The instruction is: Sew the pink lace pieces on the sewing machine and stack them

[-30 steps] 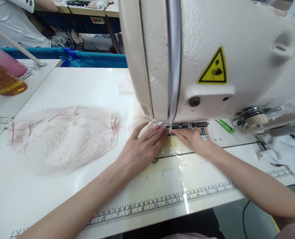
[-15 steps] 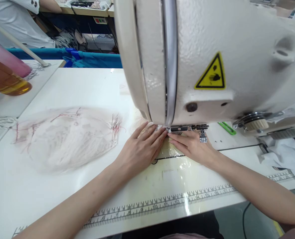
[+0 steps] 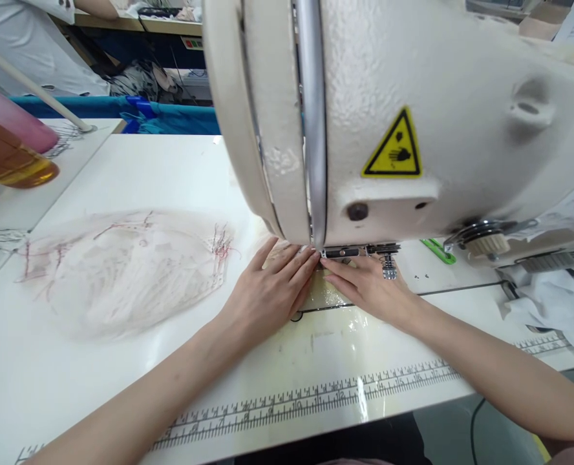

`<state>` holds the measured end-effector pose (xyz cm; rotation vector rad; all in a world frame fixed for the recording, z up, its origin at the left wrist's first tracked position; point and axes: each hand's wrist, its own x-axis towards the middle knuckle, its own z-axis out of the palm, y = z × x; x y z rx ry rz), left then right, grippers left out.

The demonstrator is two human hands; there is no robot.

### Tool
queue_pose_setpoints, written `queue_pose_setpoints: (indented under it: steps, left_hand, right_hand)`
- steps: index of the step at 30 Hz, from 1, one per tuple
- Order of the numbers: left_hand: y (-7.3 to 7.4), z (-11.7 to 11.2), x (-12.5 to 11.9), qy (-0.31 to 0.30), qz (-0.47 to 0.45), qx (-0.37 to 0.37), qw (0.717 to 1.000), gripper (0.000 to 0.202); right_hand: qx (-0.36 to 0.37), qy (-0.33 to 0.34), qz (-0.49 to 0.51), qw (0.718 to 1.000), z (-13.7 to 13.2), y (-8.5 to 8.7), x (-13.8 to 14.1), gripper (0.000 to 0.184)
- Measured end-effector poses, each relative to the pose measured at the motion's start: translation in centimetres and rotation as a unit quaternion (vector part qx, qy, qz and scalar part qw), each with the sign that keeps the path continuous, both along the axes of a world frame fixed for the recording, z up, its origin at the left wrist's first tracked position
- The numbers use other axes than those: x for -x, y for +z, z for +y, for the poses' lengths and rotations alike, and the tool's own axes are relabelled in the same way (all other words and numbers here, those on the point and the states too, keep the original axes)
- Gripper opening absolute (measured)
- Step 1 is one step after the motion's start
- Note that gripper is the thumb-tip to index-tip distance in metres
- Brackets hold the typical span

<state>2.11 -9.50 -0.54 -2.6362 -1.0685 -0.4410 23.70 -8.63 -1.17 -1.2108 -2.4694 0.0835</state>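
Our left hand [image 3: 266, 296] lies palm down on the white table [image 3: 146, 168], its fingers [image 3: 291, 268] straight and close together, pressing flat on a small piece of pale lace [image 3: 276, 247] that disappears under the head of the sewing machine [image 3: 413, 97]. Our right hand [image 3: 372, 289] lies flat just beside it, its fingers [image 3: 340, 271] also stretched out and held together, tips pointing left. The fingertips of both hands nearly meet right in front of the presser foot [image 3: 345, 252]. Neither hand pinches or grips anything; both only bear down. Most of the lace is hidden by the left hand and the machine, so we cannot tell how far it reaches under the foot.

Under the hands the table carries a glossy, yellowed patch [image 3: 335, 326], and a printed measuring tape [image 3: 316, 395] runs along the near edge. Well to the left lies a loose heap of sheer pale pieces [image 3: 122, 271] with red thread ends. A green tool [image 3: 438, 250] rests on the table behind the right hand, below the machine's yellow warning label [image 3: 393, 150]. At the far left we see an amber bottle [image 3: 13, 165], and at the far right crumpled white cloth [image 3: 549, 310].
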Motion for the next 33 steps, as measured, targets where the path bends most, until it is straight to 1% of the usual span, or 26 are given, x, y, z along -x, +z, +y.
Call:
queue_pose_setpoints:
  steps: [4,11,16,18,21,23,26,28,30,33]
  left_hand:
    - [-0.1,0.0,-0.1,0.007,-0.010,0.010,1.000,0.038]
    - [0.2,0.1,-0.3,0.019,0.016,0.001,1.000,0.038]
    - [0.5,0.1,-0.3,0.023,0.029,-0.007,0.999,0.037]
    - [0.5,0.1,-0.3,0.026,0.027,-0.001,0.999,0.038]
    - [0.5,0.1,-0.3,0.033,0.024,0.011,0.999,0.038]
    - [0.4,0.1,-0.2,0.034,0.023,0.017,0.999,0.039]
    - [0.4,0.0,-0.2,0.039,0.020,0.026,0.999,0.040]
    - [0.4,-0.1,-0.2,0.046,0.017,0.023,0.999,0.040]
    - [0.5,-0.3,-0.3,0.048,0.017,0.002,0.999,0.039]
    - [0.8,-0.7,-0.5,0.043,0.035,-0.051,0.997,0.036]
  right_hand:
    - [-0.007,-0.014,-0.015,1.000,0.0,0.0,0.1,0.031]
    - [-0.039,-0.002,-0.035,0.999,-0.1,-0.1,0.4,0.034]
    - [-0.068,-0.034,-0.028,0.997,-0.5,-0.3,0.3,0.033]
    - [-0.060,-0.042,-0.025,0.997,-0.5,0.0,0.1,0.032]
    - [-0.028,-0.039,-0.020,0.999,-0.1,0.5,-0.2,0.032]
    - [-0.008,-0.053,-0.004,0.999,0.3,0.6,-0.3,0.032]
    - [-0.002,-0.087,0.044,0.995,0.9,0.1,-0.3,0.034]
    - [-0.007,-0.091,0.077,0.993,1.3,-0.5,-0.4,0.036]
    - [-0.012,-0.088,0.098,0.991,1.6,-1.0,-0.5,0.037]
    - [-0.035,-0.094,0.097,0.990,2.0,-1.4,-0.6,0.033]
